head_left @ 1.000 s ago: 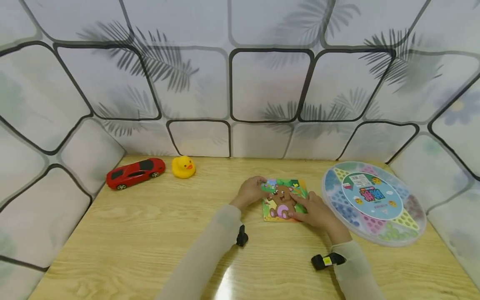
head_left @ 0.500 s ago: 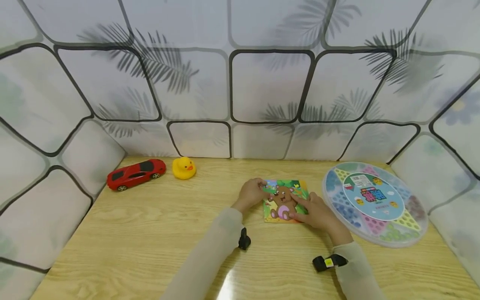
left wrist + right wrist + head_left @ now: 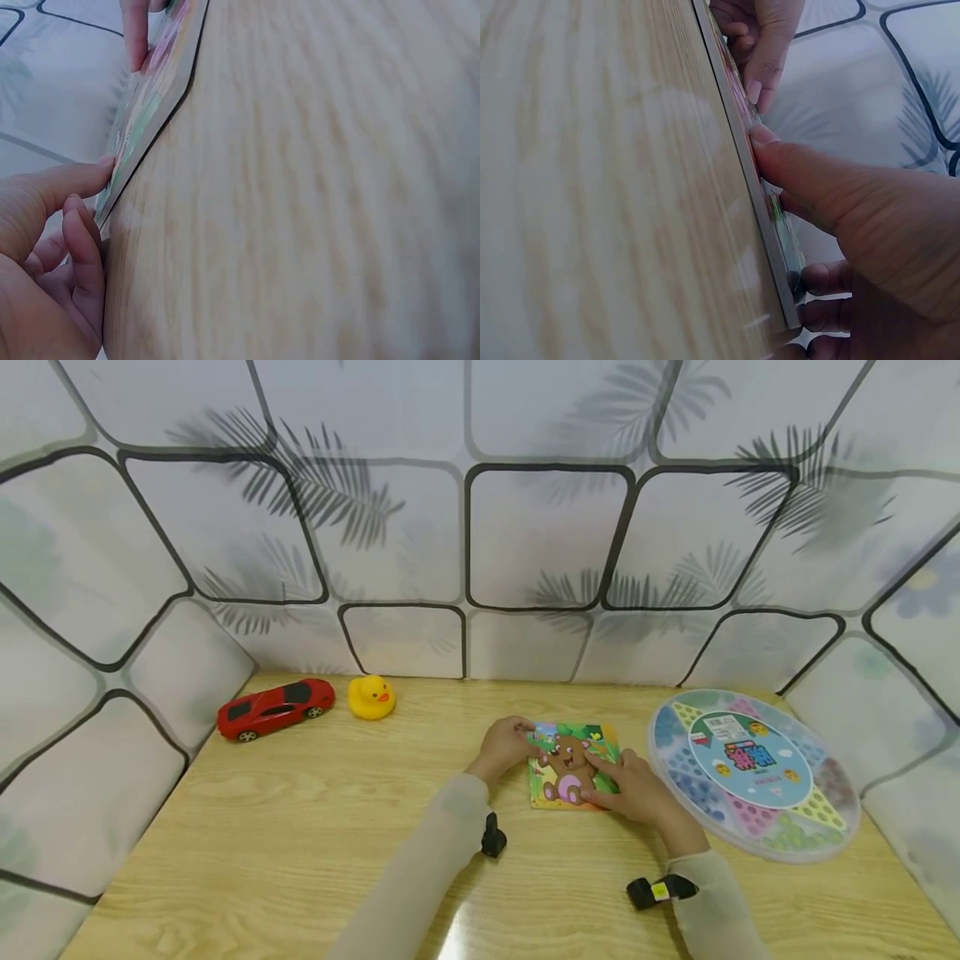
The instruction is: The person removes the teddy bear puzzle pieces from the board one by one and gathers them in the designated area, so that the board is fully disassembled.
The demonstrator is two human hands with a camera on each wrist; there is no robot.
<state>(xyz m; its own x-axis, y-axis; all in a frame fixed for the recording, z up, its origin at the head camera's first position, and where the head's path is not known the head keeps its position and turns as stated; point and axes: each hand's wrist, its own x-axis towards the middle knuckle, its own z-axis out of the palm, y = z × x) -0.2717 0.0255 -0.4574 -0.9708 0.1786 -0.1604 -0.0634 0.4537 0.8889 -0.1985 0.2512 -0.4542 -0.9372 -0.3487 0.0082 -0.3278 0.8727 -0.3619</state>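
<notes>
On the table [image 3: 300, 827], a bear picture board [image 3: 566, 781] is pinched at left in the narrow grip of the left hand [image 3: 502, 747] and pressed by the right hand [image 3: 637, 789], thumb and forefinger spread; a Chinese checkers set [image 3: 750, 756] is laid nearby.

- A light wood-grained table [image 3: 285, 827] is bordered by white walls [image 3: 540, 535] patterned with black and grey rounded outlines and grey fronds.
- A glossy red toy sports car with dark windows [image 3: 275, 710] is set near the far left corner.
- A yellow toy duck with an orange bill [image 3: 371, 697] is placed just beside it.
- A round, clear plastic case with a blue printed centre [image 3: 750, 760] is laid at the right.
</notes>
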